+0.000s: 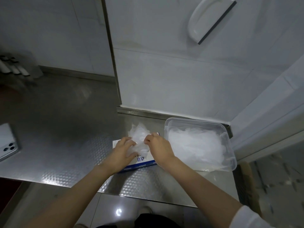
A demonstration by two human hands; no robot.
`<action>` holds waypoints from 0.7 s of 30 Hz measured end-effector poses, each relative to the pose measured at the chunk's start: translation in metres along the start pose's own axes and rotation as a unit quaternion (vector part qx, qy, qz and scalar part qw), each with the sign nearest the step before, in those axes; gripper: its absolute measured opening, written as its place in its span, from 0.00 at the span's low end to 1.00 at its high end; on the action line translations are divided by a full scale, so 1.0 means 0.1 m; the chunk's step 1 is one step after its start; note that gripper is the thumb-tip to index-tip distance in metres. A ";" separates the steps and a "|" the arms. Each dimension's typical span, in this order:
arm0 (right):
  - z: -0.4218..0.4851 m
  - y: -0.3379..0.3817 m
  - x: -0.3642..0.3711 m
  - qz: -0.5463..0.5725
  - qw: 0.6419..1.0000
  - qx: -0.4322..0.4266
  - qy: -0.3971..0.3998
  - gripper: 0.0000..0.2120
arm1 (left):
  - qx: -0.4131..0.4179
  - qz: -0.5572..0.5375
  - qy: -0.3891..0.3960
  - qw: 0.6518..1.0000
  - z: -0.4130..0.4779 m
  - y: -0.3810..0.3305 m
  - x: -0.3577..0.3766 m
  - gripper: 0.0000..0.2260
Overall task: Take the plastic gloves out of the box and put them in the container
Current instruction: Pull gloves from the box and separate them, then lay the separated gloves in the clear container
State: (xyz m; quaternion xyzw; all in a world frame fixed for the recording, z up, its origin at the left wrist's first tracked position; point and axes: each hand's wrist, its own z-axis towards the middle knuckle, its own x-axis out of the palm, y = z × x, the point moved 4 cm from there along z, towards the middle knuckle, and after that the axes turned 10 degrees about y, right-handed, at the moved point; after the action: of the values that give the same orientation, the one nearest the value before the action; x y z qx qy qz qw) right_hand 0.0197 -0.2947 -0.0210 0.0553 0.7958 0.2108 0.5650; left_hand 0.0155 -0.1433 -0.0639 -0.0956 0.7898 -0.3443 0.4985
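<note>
A white and blue glove box (143,162) lies flat on the steel counter, mostly under my hands. A crumpled bunch of clear plastic gloves (139,134) sticks up out of its top. My left hand (122,152) rests on the box and holds the near side of the bunch. My right hand (158,145) pinches the bunch from the right. Just right of the box stands a clear plastic container (228,129) with a pile of gloves (195,147) inside.
A phone (7,140) lies face down at the counter's left edge. White tiled walls rise behind the counter, with a white squeegee (210,18) hung on the right one. Several pale tubes (14,68) lie at the far left. The counter's front edge runs just below the box.
</note>
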 end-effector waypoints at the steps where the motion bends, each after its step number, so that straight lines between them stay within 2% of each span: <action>1: -0.03 0.01 -0.01 0.007 1.000 -0.005 -0.018 0.11 | -0.005 -0.009 -0.012 1.000 0.01 0.00 0.00 0.10; 4: -0.12 0.05 -0.03 0.024 0.997 -0.046 -0.064 0.08 | -0.022 -0.041 -0.039 0.998 0.05 -0.01 -0.01 0.07; 6: -0.16 0.11 0.05 0.039 0.996 -0.074 -0.037 0.09 | -0.030 -0.054 -0.045 0.997 0.07 -0.02 -0.02 0.06; 9: -0.13 0.10 0.21 0.026 0.998 -0.046 0.039 0.17 | -0.042 -0.061 -0.046 0.996 0.10 -0.03 -0.03 0.06; 10: -0.11 0.09 0.23 0.016 0.998 -0.033 0.049 0.17 | -0.042 -0.064 -0.047 0.996 0.10 -0.05 -0.03 0.06; 13: -0.05 0.09 0.24 0.013 0.999 -0.008 0.045 0.08 | -0.022 -0.083 -0.066 0.994 0.04 -0.10 -0.07 0.03; 17: -0.03 0.07 0.22 0.039 0.998 0.011 0.042 0.08 | 0.028 -0.053 -0.023 0.998 -0.02 -0.13 -0.04 0.12; 21: -0.06 0.08 0.21 0.027 0.999 -0.005 0.028 0.09 | -0.044 -0.017 -0.009 0.999 0.01 -0.02 0.02 0.09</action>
State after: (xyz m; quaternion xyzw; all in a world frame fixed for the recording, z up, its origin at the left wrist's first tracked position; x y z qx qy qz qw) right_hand 0.0056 -0.2823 -0.0349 0.0681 0.8084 0.2309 0.5371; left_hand 0.0149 -0.1464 -0.0639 -0.1334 0.7978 -0.3168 0.4953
